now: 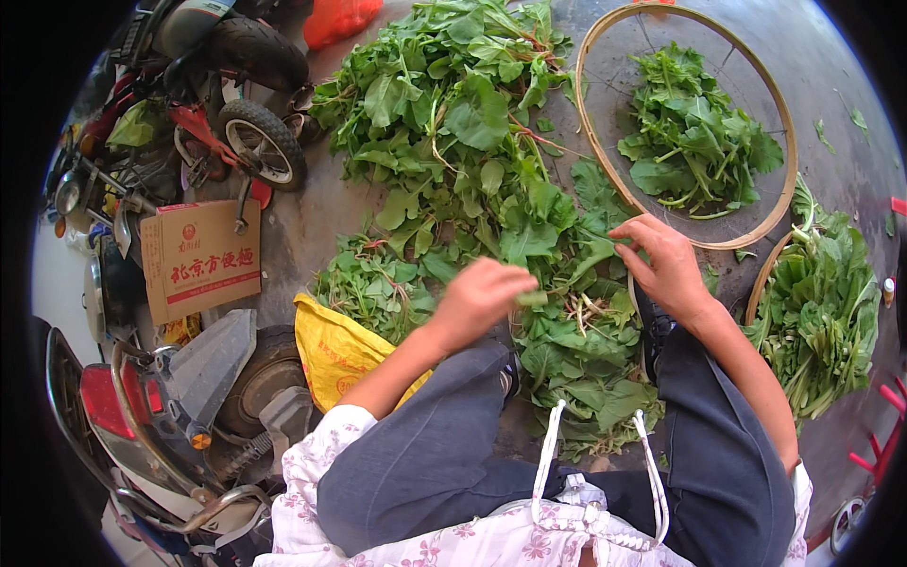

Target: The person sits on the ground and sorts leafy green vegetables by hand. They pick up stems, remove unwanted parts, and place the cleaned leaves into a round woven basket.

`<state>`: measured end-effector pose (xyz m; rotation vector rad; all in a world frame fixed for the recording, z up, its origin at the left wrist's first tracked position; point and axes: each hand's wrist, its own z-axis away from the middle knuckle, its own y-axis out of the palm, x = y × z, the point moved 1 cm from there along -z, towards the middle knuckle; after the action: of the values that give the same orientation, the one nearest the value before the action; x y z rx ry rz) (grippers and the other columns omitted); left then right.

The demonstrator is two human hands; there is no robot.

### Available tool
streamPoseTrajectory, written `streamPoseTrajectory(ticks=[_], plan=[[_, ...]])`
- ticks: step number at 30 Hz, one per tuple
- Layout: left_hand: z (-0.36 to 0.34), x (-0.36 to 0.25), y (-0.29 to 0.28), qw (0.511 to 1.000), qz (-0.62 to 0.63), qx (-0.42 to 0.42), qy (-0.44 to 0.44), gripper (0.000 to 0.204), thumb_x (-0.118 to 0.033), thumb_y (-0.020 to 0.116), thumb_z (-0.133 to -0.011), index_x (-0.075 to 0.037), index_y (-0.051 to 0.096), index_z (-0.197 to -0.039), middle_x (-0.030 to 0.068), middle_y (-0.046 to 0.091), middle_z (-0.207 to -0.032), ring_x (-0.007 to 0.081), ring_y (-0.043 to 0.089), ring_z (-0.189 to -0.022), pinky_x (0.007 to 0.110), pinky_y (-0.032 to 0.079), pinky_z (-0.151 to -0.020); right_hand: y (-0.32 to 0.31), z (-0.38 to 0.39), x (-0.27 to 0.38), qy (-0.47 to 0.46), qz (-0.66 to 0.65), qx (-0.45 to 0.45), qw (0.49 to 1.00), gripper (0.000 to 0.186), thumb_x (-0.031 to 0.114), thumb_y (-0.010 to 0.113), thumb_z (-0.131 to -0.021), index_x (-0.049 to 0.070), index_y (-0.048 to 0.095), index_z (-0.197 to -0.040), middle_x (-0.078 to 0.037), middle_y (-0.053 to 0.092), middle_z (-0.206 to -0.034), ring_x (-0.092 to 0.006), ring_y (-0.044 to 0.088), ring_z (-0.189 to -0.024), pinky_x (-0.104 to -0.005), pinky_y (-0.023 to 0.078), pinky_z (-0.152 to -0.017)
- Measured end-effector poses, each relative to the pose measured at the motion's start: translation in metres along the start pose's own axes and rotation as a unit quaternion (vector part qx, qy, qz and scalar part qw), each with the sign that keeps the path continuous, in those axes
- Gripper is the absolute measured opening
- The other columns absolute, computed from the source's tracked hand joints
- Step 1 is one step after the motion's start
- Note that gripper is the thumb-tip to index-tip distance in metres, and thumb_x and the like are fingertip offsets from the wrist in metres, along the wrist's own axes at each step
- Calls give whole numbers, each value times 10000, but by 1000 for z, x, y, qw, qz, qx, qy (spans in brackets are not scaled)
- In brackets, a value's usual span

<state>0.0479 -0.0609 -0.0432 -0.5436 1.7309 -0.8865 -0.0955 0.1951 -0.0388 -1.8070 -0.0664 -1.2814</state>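
I sit over a spread of leafy greens (576, 326) with reddish and pale stems, heaped on the ground between my feet. My left hand (482, 298), slightly blurred, has its fingers pressed together above the greens, and a small pale-green piece (532, 298) shows at its fingertips. To the right, my right hand (666, 265) is bent with thumb and forefinger close together at the edge of a green leaf (588, 250). That hand is just below the rim of a round bamboo-rimmed basket (704, 244), in which a pile of cut leaves (694, 142) lies.
Beyond my hands rises a large heap of greens (444, 104). Bundled greens (817, 312) lie in a second basket at right. On my left are a yellow sack (345, 350), a cardboard box (200, 260), a parked motorbike (179, 397) and a small-wheeled bike (260, 146).
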Motion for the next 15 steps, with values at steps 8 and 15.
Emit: streamPoseTrajectory(ticks=[8,15], plan=[[-31,9,-91,765,476,-310,-304,397,-386,541,-991,-17,642,-1098,4,636,-699,24,528,-549,180,386,-471,-6,-11,18,44,-104,24,993,142,79,656,-862,14,672,-987,-101,639,-834,-194,602,-681,-316,479,-626],[-55,1,-40,676,598,-177,-393,417,-428,588,-953,-28,654,-1050,51,687,-764,57,592,-603,172,457,-535,-1,-16,34,157,-309,134,928,272,217,637,-934,-3,679,-1089,-21,669,-813,-72,572,-660,-252,468,-603]])
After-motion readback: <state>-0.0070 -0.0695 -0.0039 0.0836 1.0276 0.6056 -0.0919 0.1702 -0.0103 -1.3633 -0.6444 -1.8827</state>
